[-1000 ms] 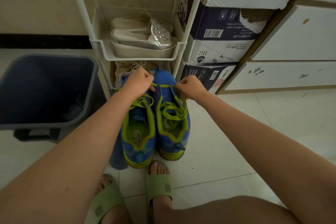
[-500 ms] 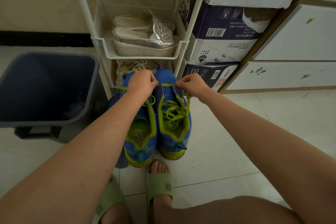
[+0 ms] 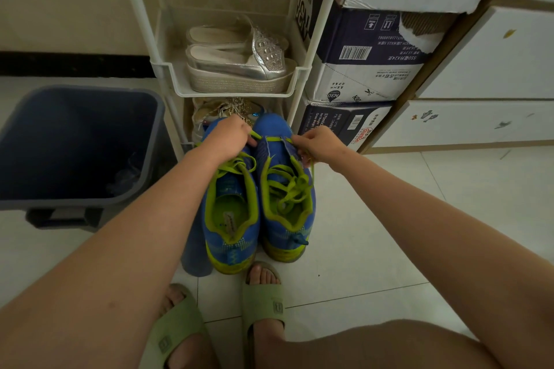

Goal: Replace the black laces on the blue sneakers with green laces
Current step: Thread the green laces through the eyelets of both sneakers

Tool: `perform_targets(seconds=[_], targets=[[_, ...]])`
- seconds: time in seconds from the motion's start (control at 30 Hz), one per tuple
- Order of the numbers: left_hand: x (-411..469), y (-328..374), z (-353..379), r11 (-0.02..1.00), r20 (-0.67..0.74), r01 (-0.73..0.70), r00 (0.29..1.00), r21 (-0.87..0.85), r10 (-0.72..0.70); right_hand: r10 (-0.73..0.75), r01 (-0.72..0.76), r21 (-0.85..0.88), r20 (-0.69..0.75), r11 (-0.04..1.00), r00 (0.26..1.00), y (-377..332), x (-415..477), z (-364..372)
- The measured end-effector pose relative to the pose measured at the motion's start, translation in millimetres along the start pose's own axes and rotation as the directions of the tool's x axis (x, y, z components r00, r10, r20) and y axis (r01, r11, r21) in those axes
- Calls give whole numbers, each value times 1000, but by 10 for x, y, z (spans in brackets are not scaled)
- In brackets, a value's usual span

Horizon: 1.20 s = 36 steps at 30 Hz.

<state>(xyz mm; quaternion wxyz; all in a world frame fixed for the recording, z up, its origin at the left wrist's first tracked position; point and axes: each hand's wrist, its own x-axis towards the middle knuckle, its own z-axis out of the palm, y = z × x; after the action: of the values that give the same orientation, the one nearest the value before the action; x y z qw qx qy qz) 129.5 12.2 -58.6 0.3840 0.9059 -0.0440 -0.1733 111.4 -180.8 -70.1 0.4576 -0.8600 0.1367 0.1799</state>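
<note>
Two blue sneakers with yellow-green trim stand side by side on the tiled floor, toes toward the rack: the left sneaker (image 3: 230, 219) and the right sneaker (image 3: 287, 198). Green laces (image 3: 289, 186) lie loosely over both tongues. My left hand (image 3: 230, 136) is curled and pinches a green lace end near the toe eyelets between the shoes. On the right edge of the right sneaker, my right hand (image 3: 320, 144) pinches the other part of that lace. A short stretch of lace runs across the lowest eyelets between my hands. No black lace is visible.
A white shoe rack (image 3: 180, 81) behind the sneakers holds silver sandals (image 3: 239, 66). A dark blue bin (image 3: 75, 144) stands at the left. Stacked cardboard boxes (image 3: 365, 69) and white drawers (image 3: 479, 126) fill the right. My feet in green slippers (image 3: 263, 305) are just behind the sneakers.
My hands stay at the toe end of the sneakers; the right hand has drawn slightly outward to the right, stretching the lace across the lowest eyelets. The camera view rose slightly.
</note>
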Motion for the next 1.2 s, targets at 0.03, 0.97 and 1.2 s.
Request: perform_targets(seconds=[0.03, 0.97, 1.2], targets=[[0, -1, -5, 1000, 10, -4, 1000, -4, 4, -16, 16, -18, 18, 1000, 1000, -23, -14, -21], [35, 44, 41, 996, -124, 19, 992, 92, -8, 34, -40, 135, 43, 990, 998, -88, -102, -60], [17, -51, -112, 983, 60, 65, 997, -174, -56, 67, -71, 174, 25, 982, 997, -81, -38, -34]])
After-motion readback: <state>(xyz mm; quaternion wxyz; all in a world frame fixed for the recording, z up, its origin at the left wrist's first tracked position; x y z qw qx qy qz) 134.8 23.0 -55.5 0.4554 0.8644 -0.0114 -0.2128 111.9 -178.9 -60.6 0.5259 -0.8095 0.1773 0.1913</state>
